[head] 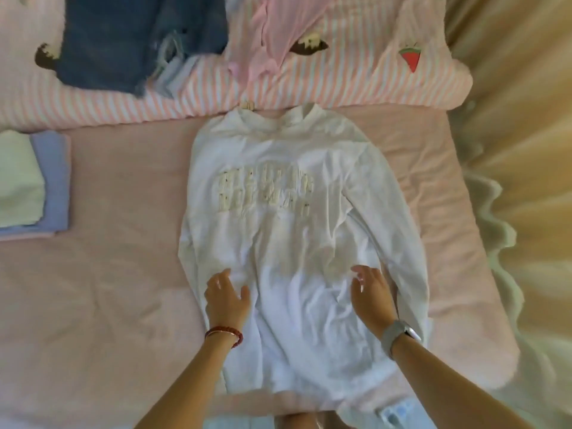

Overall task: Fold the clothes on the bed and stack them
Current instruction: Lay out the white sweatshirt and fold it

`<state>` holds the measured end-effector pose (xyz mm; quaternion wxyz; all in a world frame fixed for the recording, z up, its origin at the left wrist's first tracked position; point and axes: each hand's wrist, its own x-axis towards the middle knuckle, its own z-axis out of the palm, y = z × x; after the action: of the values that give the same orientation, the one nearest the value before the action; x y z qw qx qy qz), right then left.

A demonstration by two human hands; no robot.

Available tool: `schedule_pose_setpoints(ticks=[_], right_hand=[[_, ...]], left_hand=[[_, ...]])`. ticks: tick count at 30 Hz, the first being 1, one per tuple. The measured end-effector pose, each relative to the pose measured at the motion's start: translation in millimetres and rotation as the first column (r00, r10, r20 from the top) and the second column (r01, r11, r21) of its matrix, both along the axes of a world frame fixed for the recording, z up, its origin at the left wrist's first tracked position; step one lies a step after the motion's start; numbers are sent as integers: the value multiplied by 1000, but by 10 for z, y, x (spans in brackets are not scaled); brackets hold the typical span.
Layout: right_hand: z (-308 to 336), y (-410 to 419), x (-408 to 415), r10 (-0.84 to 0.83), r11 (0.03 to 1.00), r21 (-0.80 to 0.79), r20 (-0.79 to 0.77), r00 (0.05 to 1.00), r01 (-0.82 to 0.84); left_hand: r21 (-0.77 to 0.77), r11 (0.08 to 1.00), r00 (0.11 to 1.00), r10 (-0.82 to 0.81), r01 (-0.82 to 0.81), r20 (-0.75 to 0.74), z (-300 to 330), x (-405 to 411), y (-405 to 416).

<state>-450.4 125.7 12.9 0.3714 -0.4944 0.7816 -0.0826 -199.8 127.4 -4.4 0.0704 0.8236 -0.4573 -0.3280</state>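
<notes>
A white long-sleeved sweatshirt (pixel 288 236) with cream block letters lies spread face up on the pink bed (pixel 117 274), collar away from me and sleeves lying along its sides. My left hand (pixel 226 297) rests on its lower left part with relaxed fingers. My right hand (pixel 371 295) hovers on or just over the lower right part, fingers loosely bent and holding nothing. A folded stack (pixel 34 184), pale green on top of lilac, sits at the left edge. Blue denim (pixel 130 38) and a pink garment (pixel 263 35) lie unfolded at the far end.
A pink-and-white striped quilt (pixel 356 78) with strawberry patches runs across the far end of the bed. The bed's right edge (pixel 470 243) has a frilled skirt, with wooden floor beyond. A pale blue item (pixel 399 413) shows near the front edge.
</notes>
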Motion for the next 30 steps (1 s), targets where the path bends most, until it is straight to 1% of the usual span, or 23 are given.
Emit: schedule_pose_setpoints(ticks=[2,6,7,9,12,13,14,15,17,19,20,22,25,27,28,30], right_hand=[[-147,397,-45,-49,998,26,-38,998,50],[-339,866,-229,-132,969,195,-106,986,151],[-383,891,-262,-110,963,233,-130,985,138],[-489,866,-276,-4,962,267,-189,982,55],[-600,797,-208,153,960,271,-318,936,-66],[-625,796,-212,177,962,256,-330,927,-93],[-636,801,-239,165,971,216,-305,938,-100],[-627,813,-289,107,986,151,-247,963,-71],[-537,876,-453,-109,994,3,-63,992,109],[-407,910,-663,-301,950,-50,126,945,309],[-346,912,-773,-353,928,-49,196,915,369],[-246,899,-976,-392,904,-54,290,873,424],[-196,840,-1229,-429,876,-74,330,841,476],[-243,802,-1414,-452,865,-85,298,841,495],[-287,788,-1516,-442,880,-55,265,857,471],[-380,811,-1711,-346,937,106,154,925,333]], left_hand=[[14,996,993,-90,89,78,-120,-139,372],[38,978,963,-210,206,167,-194,-513,792],[25,973,957,-230,229,179,-211,-607,812],[-12,959,937,-275,284,216,-249,-776,790],[-70,943,924,-300,325,238,-305,-990,703],[-74,943,926,-301,325,229,-308,-1058,677],[-64,942,927,-309,329,214,-308,-1128,648],[-50,940,926,-323,338,196,-308,-1202,621],[-69,925,919,-360,375,163,-286,-1364,569],[-133,896,904,-410,424,119,-245,-1559,502],[-155,879,893,-440,450,98,-225,-1672,467],[-193,843,864,-498,502,70,-214,-1904,422],[-195,818,839,-541,541,57,-233,-2225,392],[-96,815,821,-568,571,61,-284,-2387,397],[-28,807,806,-588,590,62,-319,-2442,406],[99,765,764,-643,636,58,-379,-2496,431]])
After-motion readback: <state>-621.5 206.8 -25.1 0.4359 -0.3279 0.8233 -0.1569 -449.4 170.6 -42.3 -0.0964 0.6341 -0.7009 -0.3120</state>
